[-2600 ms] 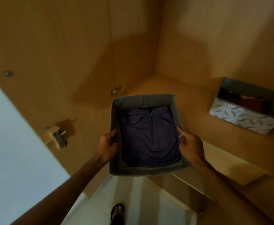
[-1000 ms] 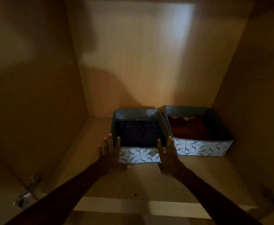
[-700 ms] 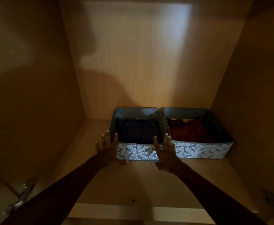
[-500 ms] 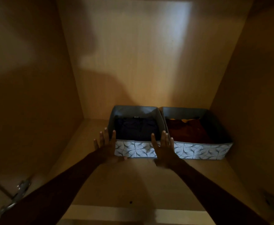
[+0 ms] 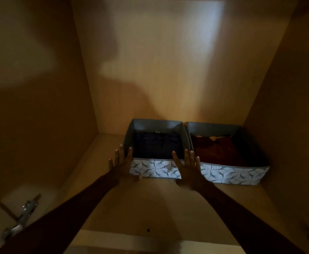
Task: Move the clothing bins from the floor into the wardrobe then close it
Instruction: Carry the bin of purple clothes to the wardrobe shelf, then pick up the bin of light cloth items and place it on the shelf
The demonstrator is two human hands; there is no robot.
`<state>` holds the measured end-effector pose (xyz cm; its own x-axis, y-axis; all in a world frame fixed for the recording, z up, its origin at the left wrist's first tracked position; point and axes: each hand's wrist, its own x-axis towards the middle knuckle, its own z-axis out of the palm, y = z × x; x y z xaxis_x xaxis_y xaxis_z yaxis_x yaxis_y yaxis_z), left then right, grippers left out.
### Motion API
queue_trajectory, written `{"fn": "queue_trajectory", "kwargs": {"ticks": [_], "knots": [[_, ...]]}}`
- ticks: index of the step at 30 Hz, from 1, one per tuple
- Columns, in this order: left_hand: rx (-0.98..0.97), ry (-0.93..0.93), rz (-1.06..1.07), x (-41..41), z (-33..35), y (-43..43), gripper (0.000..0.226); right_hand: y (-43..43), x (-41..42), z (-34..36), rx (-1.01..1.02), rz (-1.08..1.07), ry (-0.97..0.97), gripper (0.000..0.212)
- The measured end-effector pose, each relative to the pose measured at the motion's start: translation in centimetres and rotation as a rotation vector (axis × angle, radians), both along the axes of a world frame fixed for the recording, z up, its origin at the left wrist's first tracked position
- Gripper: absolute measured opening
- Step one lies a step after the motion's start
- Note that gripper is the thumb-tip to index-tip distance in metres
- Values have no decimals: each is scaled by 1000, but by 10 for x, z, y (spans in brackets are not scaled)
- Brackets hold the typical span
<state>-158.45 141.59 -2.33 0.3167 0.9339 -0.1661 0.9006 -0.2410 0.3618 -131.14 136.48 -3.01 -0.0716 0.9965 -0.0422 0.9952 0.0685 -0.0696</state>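
**A:** Both hands are flat. The left hand (image 5: pixel 121 166) lies with fingers straight and slightly spread against the left front corner of the dark-clothes bin (image 5: pixel 155 168). The right hand (image 5: pixel 188 169), fingers likewise straight, presses the right front corner.

**B:** Gripping nothing?

**A:** Nothing. The palms are on its patterned front, and no finger curls over the rim. The bin sits on the wardrobe shelf (image 5: pixel 150 204), well in from the front edge. It is side by side with the second bin (image 5: pixel 234 174), and their walls touch.

**B:** What could go wrong?

**A:** Three things, I'd say. The front looks like soft fabric, so a hard shove may buckle it rather than slide the bin. The right hand sits at the seam between the bins, so a push there could catch the neighbour's corner and skew it. The rear wall also looks close to the back panel (image 5: pixel 159 70). I can't tell whether it touches, but more force would only crumple it.

**B:** And the closing?

**A:** The doors are out of sight. Both arms reach across the shelf edge, so they must clear it before anything swings.

**B:** Count it for me.

**A:** Two hands and two bins. There is one folded dark garment (image 5: pixel 157 145) in the left bin. The right holds a rust-coloured garment (image 5: pixel 217 150) with a sliver of yellow behind it; how many pieces, I can't tell. One metal hinge (image 5: pixel 21 217) shows at lower left, and something dim at lower right may be a second. The floor is not in view.
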Motion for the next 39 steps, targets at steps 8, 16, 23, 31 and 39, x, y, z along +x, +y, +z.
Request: {"fn": "queue_trajectory", "kwargs": {"ticks": [8,16,23,31,39], "knots": [[55,-697,335,-14,-18,-71,84,-54,-36,-16,236,21,550,90],[-31,-1254,617,-52,-34,-185,38,-138,-103,-35,-16,-57,1306,66],[-50,-1258,879,-92,-62,-292,23,-188,-156,-63,-373,-19,1368,60],[94,-1109,1272,-108,-83,-418,26,-229,-196,-89,-728,277,1182,54],[273,-1169,1806,-36,-104,-553,25,-284,-221,-114,-1045,620,951,48]]}}
